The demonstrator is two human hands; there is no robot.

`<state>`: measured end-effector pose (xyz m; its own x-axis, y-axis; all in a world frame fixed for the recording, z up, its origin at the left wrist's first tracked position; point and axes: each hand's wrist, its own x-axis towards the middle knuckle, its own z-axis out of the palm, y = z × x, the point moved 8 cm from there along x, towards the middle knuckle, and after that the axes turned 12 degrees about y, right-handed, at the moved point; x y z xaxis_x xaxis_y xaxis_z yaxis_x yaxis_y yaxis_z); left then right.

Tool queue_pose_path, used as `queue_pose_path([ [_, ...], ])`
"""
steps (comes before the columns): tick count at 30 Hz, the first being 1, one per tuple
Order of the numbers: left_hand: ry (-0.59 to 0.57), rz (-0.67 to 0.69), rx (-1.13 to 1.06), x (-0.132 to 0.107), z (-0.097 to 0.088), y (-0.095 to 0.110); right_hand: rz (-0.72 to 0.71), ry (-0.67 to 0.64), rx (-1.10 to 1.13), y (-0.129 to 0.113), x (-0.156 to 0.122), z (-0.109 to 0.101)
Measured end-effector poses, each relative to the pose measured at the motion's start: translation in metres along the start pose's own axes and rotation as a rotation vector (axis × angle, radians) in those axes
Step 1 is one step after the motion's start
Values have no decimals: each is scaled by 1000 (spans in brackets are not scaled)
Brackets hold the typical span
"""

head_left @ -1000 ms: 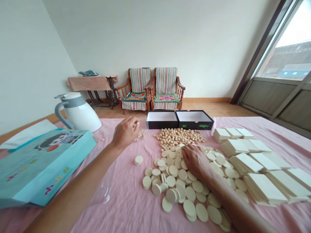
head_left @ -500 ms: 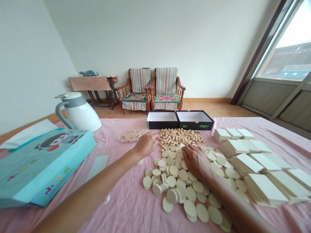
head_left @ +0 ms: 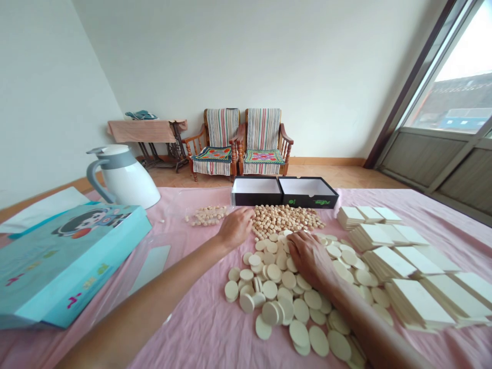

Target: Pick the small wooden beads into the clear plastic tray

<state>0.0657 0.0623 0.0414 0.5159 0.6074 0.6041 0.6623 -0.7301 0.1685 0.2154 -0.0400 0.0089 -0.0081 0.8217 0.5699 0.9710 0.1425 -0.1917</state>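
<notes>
My left hand (head_left: 237, 228) is at the left edge of a pile of small wooden beads (head_left: 286, 219), its fingers curled in together. What those fingers hold, if anything, is hidden. Palm down, my right hand (head_left: 310, 255) rests on a spread of pale round wooden discs (head_left: 286, 294), just in front of the beads. Its fingers reach forward, slightly apart, with no held thing showing. Left of my left hand, more beads lie in a clear plastic tray (head_left: 180, 204).
Stacks of pale rectangular pieces (head_left: 415, 259) stand at the right. Two black open boxes (head_left: 257, 199) sit behind the beads. At the left are a light-blue box (head_left: 96, 256), a white jug (head_left: 128, 177) and a clear plastic lid (head_left: 175, 243), all on a pink cloth (head_left: 192, 312).
My left hand has shifted slightly right and towards me, against the bead pile. My right hand stays almost where it was.
</notes>
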Motion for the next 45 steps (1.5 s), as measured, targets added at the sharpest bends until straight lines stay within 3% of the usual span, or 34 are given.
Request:
queue_pose_path([
  [3, 184, -49, 44, 11, -43, -25, -4, -3, -6, -1, 0, 0],
  [6, 300, -91, 125, 16, -73, -50, 5, -8, -10, 0, 0, 0],
  [10, 360, -80, 121, 12, -81, -55, -2, -6, -7, 0, 0, 0],
  [12, 288, -35, 36, 8, -68, -42, -3, -2, -7, 0, 0, 0],
  [14, 138, 16, -13, 6, -44, -26, -2, 5, -9, 0, 0, 0],
  [17, -130, 45, 52, 1, 0, -9, -4, 6, -9, 0, 0, -1],
  [19, -240, 7, 136, 0, 25, -5, -3, -1, -8, -1, 0, -1],
  [25, -276, -135, 281, 11, 63, -11, 20, -6, 8, 0, 0, -2],
  [30, -284, -159, 312, 12, 66, -22, 30, -18, 11, 0, -1, -1],
  [35, -287, -121, 323, -2, 48, -13, 23, -13, 7, 0, -1, -1],
  [39, -251, -15, 306, -11, 17, 8, 16, -13, -5, 0, -1, 0],
  [42, -82, 67, 324, -5, -23, 11, 7, -14, -4, 0, -1, 0],
  [45, 126, 14, 345, 10, -64, -11, 4, -4, -10, 0, -1, -1],
])
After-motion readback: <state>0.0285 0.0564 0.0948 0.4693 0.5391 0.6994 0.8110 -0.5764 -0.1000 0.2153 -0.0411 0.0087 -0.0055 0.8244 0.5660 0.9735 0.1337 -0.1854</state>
